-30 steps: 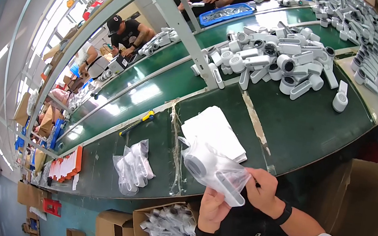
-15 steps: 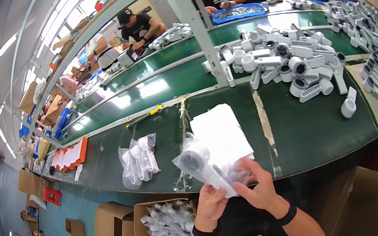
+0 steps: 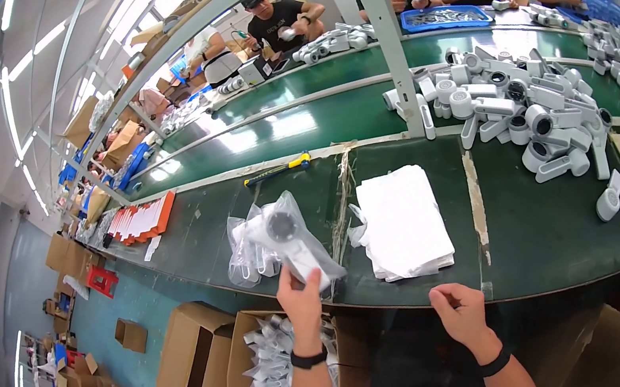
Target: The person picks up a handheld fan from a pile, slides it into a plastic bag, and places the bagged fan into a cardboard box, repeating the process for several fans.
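A white device with a round head and a straight handle (image 3: 282, 227), inside a clear plastic bag, is gripped by my left hand (image 3: 300, 298) at its handle end. It is held over the bench's front edge, partly covering other bagged devices (image 3: 242, 262) lying there. My right hand (image 3: 460, 316) is closed with curled fingers, and nothing shows in it. It hovers near the bench edge, just below a stack of white plastic bags (image 3: 406, 224). A crumpled bit of clear plastic sticks out at the stack's left side.
Loose white devices (image 3: 531, 106) lie heaped at the back right. A yellow-and-black tool (image 3: 277, 170) and an orange-white stack (image 3: 142, 220) lie left. An open carton (image 3: 242, 352) of bagged devices stands below the bench. A metal post (image 3: 388, 45) rises mid-bench; people work across the belt.
My left hand has carried the bagged device left, toward the other bagged ones. My right hand has let go of it and moved apart to the right, its fingers curling in. The view has shifted.
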A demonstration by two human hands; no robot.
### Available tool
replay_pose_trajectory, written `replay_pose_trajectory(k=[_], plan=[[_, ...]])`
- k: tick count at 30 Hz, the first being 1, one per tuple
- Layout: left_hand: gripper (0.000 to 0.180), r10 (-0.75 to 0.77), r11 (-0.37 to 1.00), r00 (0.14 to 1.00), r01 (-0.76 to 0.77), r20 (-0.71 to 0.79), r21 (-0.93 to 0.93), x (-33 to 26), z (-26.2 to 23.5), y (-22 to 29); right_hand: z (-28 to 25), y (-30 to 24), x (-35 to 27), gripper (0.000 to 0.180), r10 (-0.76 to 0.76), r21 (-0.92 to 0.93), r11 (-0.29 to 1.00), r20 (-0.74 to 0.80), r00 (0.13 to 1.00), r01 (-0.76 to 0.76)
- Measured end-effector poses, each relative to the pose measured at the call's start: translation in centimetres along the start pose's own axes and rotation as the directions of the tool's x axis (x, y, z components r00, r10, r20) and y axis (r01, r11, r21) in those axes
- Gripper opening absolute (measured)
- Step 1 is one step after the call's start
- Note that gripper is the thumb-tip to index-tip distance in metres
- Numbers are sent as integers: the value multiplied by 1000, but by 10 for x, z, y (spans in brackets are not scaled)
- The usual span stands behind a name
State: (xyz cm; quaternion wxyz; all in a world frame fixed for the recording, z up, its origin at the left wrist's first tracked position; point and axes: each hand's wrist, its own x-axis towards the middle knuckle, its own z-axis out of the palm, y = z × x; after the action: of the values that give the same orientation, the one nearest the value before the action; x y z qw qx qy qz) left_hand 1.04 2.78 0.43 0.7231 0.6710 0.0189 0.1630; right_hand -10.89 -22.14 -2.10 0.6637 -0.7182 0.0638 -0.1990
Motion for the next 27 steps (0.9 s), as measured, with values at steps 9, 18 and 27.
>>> replay_pose_trajectory(k=[9, 18, 27], plan=[[57, 416, 530, 909, -252, 10, 810, 69, -9, -54, -15, 20, 10, 16, 157, -15, 988, 77, 985, -157], [58, 402, 742, 915, -306, -32, 596, 60, -24, -40, -22, 21, 15, 14, 198, 37, 978, 129, 972, -205], [48, 8, 793, 1000, 0, -10, 609, 63, -34, -42, -22, 24, 14, 13, 199, 57, 977, 100, 975, -205]])
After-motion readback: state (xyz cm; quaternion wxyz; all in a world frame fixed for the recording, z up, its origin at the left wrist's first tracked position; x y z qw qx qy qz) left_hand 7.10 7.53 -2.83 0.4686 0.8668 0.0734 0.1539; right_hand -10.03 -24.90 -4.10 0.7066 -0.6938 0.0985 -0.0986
